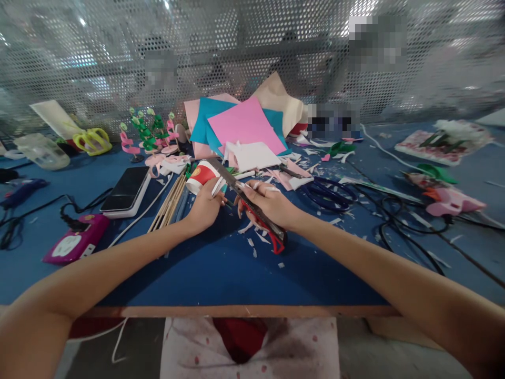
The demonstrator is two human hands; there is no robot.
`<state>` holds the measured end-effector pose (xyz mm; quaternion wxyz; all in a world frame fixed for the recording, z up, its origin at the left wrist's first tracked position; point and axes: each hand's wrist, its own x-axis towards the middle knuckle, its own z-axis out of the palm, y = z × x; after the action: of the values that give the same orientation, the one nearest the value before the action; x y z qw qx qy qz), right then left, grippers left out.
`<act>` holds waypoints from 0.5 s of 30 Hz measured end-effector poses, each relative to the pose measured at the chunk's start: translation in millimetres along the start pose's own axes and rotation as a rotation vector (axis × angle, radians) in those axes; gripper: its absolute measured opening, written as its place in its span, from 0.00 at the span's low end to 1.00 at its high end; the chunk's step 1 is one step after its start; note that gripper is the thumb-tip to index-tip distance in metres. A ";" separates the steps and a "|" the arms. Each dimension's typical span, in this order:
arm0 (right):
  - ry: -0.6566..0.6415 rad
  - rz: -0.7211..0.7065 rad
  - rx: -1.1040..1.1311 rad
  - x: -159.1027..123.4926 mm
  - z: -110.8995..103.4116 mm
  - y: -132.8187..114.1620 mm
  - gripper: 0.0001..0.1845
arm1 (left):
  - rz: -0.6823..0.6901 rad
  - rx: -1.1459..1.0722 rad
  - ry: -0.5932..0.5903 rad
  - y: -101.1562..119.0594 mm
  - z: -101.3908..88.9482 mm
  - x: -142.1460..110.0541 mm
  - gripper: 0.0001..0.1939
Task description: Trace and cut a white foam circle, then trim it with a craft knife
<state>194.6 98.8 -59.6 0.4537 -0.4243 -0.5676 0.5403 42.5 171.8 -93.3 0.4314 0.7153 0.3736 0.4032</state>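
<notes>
My left hand (205,208) is closed at the side of a tilted red and white paper cup (199,177) with a yellow emblem. White bits show at its fingers; their exact nature is unclear. My right hand (272,202) grips a long, dark, narrow tool (252,204) with a red looped part at its near end; I cannot make out its kind. The tool slants up and left, its far end overlapping the cup's edge in view. Wooden sticks (168,202) lie left of my left hand. Scissors (329,193) with dark blue handles lie beyond my right hand.
Pink and blue sheets (248,126) are stacked at the back. A black-screened device (126,190), a purple box (77,239) with a cord and a glue gun (24,191) lie left. Small craft flowers (148,131) stand behind. Black cables (394,210) and paper scraps spread right.
</notes>
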 end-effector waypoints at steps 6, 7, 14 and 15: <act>-0.026 0.007 0.010 1.7 -1.6 3.9 0.12 | -0.034 -0.033 0.009 3.5 0.4 0.6 0.08; -0.033 0.007 0.010 1.6 -1.5 3.9 0.12 | -0.033 -0.035 0.005 3.4 0.3 0.4 0.08; -0.067 0.039 -0.013 0.1 -2.0 0.3 0.12 | 0.099 0.094 -0.046 -0.4 -2.6 -1.5 0.10; -0.071 0.043 -0.017 -0.4 -1.8 -0.6 0.13 | 0.142 0.138 -0.054 -0.7 -3.3 -1.9 0.10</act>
<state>196.5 98.8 -59.0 0.4178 -0.4209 -0.5788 0.5597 38.7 171.5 -93.4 0.3614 0.7786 0.3369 0.3869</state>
